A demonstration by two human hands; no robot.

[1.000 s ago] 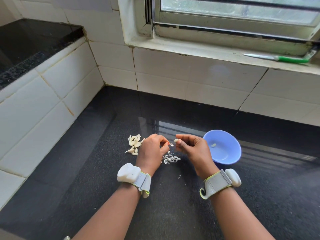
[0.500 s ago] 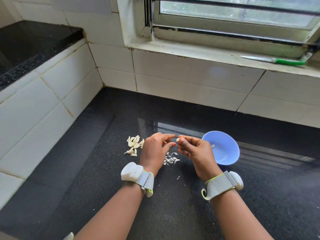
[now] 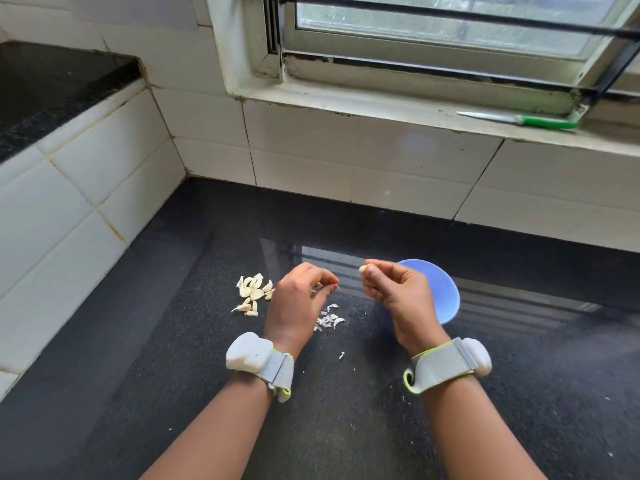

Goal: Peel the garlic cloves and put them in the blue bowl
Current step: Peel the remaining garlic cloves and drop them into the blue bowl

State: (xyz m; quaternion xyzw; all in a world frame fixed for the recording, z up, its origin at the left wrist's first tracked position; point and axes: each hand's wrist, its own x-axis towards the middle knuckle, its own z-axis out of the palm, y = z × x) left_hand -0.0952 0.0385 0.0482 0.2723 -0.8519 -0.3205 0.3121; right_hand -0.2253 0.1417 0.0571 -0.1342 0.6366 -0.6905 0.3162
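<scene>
My right hand (image 3: 398, 292) pinches a small pale garlic clove (image 3: 363, 269) between thumb and fingertips, held up just left of the blue bowl (image 3: 441, 289). The hand covers the bowl's left part, hiding its contents. My left hand (image 3: 298, 303) hovers a short way left of the clove with fingers curled and thumb near the fingertips. Whether a scrap of skin sits between them is too small to tell. A pile of several unpeeled cloves (image 3: 252, 292) lies on the black counter left of that hand. Loose peels (image 3: 329, 318) lie between my hands.
The black counter (image 3: 346, 410) is bounded by white tiled walls at the back and left. A green-handled knife (image 3: 519, 119) lies on the window sill at the upper right. Tiny peel flecks (image 3: 341, 355) are scattered near my wrists.
My hands were together at the clove half a second ago. They have drawn apart, the left moving left and down, the right lifting the clove slightly toward the bowl.
</scene>
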